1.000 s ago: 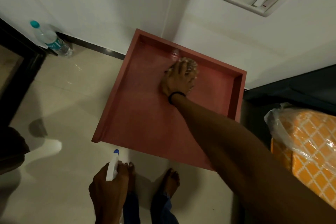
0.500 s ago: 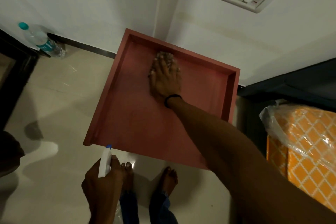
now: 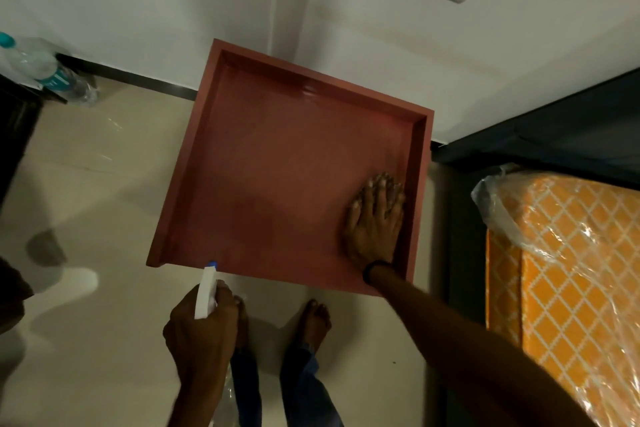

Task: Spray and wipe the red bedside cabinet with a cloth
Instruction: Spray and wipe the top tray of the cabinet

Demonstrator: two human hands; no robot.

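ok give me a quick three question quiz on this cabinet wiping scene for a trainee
1. True or false: the left hand holds the spray bottle.
2. Where on the red cabinet is the right hand? A: by its right rim. B: in the far left corner. C: off the cabinet.
3. Fill in: the right hand presses a ___ flat on the surface.
Key: 1 true; 2 A; 3 cloth.

Dim, warm light; the white wall (image 3: 415,45) at 12 o'clock is brightest. Soft shadows lie on the floor (image 3: 104,184) toward 8 o'clock. Wide-angle bending stretches the edges; fine detail is soft
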